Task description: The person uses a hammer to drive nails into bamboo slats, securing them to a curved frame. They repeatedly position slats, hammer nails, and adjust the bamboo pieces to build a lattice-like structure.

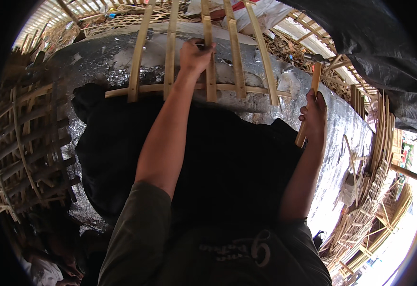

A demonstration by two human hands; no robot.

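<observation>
Several bamboo slats (138, 57) lie roughly side by side, pointing away from me, across one crosswise bamboo strip (258, 89) close to my lap. My left hand (196, 56) is closed around the middle slat (210, 76), partway along it. Whether its fingertips also pinch something small cannot be made out. Off to the right, my right hand (315, 114) grips a hammer (317, 74) by its wooden handle. The hammer's dark head is up at the far end, apart from the slats.
Silvery sheeting (101, 59) covers the floor around me. A woven bamboo panel (27, 143) stands at the left, with part of another person (46, 271) below it. Bamboo strips (361, 224) are piled at the right. Black plastic sheeting (380, 62) hangs upper right.
</observation>
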